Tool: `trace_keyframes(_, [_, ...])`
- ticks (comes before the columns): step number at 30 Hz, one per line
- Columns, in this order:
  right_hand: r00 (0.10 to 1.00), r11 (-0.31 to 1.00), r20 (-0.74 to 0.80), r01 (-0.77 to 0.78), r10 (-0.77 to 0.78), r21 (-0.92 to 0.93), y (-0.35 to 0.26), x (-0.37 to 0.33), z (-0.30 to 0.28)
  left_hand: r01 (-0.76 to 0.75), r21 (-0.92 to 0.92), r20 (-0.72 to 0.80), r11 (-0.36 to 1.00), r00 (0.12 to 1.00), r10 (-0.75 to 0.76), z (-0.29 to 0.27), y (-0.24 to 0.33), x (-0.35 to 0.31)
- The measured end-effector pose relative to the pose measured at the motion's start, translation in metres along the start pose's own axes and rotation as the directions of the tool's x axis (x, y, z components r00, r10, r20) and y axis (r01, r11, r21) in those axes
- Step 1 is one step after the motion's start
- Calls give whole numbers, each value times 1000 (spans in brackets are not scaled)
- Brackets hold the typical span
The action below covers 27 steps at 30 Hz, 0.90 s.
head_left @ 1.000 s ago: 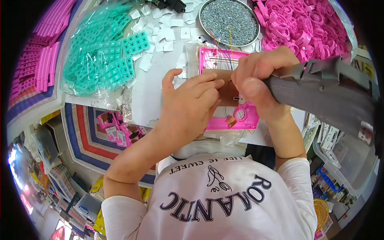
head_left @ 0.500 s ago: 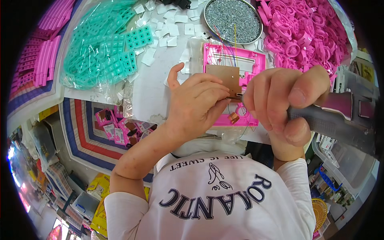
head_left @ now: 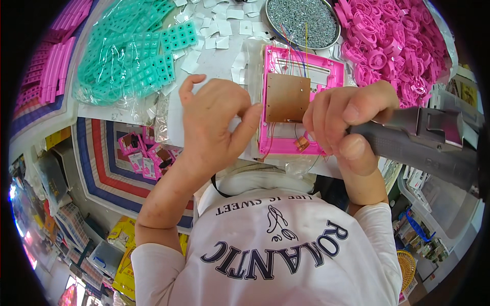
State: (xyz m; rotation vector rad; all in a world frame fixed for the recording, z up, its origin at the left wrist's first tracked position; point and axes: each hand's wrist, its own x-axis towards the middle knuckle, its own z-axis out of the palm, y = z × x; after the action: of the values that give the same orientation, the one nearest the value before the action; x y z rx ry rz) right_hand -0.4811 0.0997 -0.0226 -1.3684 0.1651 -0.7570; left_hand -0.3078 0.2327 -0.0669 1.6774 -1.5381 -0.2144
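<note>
My right hand (head_left: 352, 120) is wrapped round a dark grey electric screwdriver (head_left: 418, 143), its body running off to the right. The thin bit points left, its tip at the lower edge of a brown circuit board (head_left: 288, 97). This board lies inside a pink plastic case (head_left: 275, 145) with thin red, blue and yellow wires. A small copper-coloured part (head_left: 301, 144) sits below the board in the case. Left of the case, my left hand (head_left: 214, 120) hovers with fingers bent, thumb apart from them and little finger raised. Nothing shows between its thumb and fingers; its palm is hidden.
A round metal dish of screws (head_left: 303, 23) stands behind the case. Pink ring-shaped parts (head_left: 380, 46) are heaped at the far right. Bagged green keypads (head_left: 127, 61) lie left, near white paper squares (head_left: 222, 28). Pink assembled pieces (head_left: 148, 158) lie lower, on striped cloth.
My left hand has drawn back leftward from the board and its thumb has parted from the fingers. My right hand keeps the electric screwdriver at the board's lower edge.
</note>
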Motion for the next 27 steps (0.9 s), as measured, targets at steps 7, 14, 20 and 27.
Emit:
trace_keyframes(7, [991, 997, 134, 36, -25, -74, 3, 3, 12, -40, -68, 17, 997, 999, 41, 6, 6, -5])
trace_keyframes(14, [983, 994, 169, -51, 67, -97, 0, 2, 11, -93, 14, 39, 996, 995, 92, 16, 7, -12])
trace_keyframes(20, [976, 989, 213, 2, -34, 149, -25, 12, -3, -78, -38, 1, 996, 997, 78, 21, 18, -16])
trace_keyframes(27, [941, 976, 335, -27, -48, 215, -15, 7, 1, -26, -115, -35, 993, 999, 22, 23, 25, -32])
